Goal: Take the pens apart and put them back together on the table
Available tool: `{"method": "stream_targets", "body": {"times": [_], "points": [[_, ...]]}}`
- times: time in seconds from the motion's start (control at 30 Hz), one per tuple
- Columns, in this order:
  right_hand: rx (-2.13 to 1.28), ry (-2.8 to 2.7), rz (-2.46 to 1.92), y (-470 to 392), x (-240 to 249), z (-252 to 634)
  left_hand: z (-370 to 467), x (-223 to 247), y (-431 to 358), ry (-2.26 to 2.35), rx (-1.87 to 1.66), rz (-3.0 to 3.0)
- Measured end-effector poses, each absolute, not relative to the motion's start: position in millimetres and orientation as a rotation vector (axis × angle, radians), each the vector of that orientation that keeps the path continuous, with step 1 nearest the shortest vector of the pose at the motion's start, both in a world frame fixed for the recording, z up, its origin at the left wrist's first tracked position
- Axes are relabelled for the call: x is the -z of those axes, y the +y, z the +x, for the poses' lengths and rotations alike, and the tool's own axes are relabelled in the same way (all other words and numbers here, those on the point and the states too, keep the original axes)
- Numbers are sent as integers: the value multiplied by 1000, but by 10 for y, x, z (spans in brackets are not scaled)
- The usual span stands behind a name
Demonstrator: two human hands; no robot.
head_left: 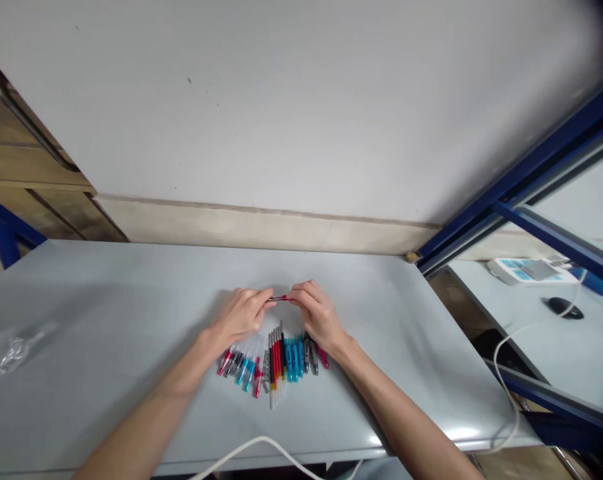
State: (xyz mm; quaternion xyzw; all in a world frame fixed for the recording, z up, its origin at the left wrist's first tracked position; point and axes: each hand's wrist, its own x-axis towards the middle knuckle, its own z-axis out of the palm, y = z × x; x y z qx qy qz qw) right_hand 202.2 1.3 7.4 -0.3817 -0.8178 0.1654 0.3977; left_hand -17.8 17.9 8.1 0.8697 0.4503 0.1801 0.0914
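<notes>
My left hand point(242, 315) and my right hand point(317, 316) meet above the table, pinching opposite ends of a slim pen point(280, 298) with dark and pinkish-red parts. The fingers cover most of it. Just below my left hand lie several clear pen barrels with coloured ends point(241, 371), fanned out. A row of ink refills point(277, 363) in red and black lies between my forearms. To their right are several blue pen parts point(294, 360), grey ones point(311, 355) and a pink one point(323, 359), partly hidden under my right hand.
A crumpled clear plastic bag point(15, 353) lies on the grey table point(106, 313) at far left. White cable point(264, 440) loops over the front edge. Beyond a blue frame point(486, 203) at right, another table holds a black mouse point(564, 308) and a white device point(504, 272).
</notes>
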Motion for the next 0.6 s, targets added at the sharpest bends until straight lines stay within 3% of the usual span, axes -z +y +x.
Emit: {"method": "stream_targets", "body": {"times": [0.33, 0.6], "points": [[-340, -2058, -1133, -17, -152, 1973, -82, -129, 141, 1301, -716, 2759], [-268, -2124, -1142, -46, -179, 1965, -74, -179, 98, 1281, -618, 2853]]}}
